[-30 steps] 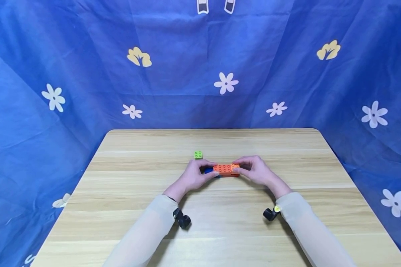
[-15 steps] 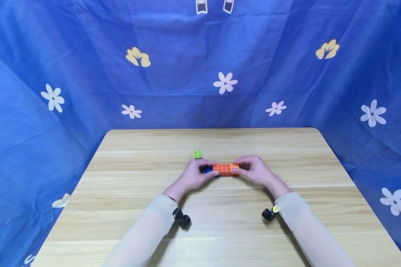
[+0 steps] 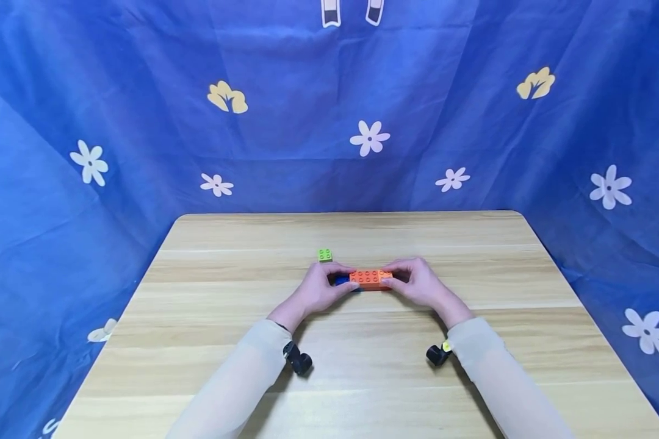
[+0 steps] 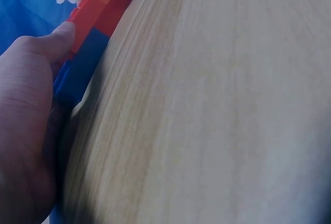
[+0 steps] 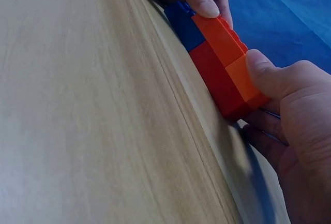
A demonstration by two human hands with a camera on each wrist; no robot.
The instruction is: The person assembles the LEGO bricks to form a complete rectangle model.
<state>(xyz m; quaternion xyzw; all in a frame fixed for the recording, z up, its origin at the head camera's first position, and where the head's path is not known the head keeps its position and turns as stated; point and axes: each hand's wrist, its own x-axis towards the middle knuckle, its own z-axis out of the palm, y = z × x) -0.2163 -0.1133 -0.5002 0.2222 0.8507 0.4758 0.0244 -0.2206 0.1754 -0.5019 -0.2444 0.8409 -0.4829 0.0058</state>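
A two-layer stack of toy building bricks lies on the table between both hands. Its top layer has a long orange-red brick [image 3: 365, 278] and a lighter orange brick [image 3: 385, 274] at its right end. Below them, a blue brick [image 5: 185, 27] and a red brick [image 5: 216, 79] lie end to end; the blue one juts out on the left. My left hand [image 3: 317, 290] pinches the left end of the orange-red brick between thumb and fingers. At the other end, my right hand [image 3: 421, 284] grips the lighter orange brick, its thumb on the near side.
A small green brick [image 3: 325, 255] sits just beyond my left hand. The wooden table [image 3: 357, 372] extends around the bricks, and a blue patterned cloth [image 3: 285, 140] hangs behind and beside it. A small black camera is on each wrist.
My right forearm has shifted slightly to the left. Both hands keep their hold, and the bricks show no visible change.
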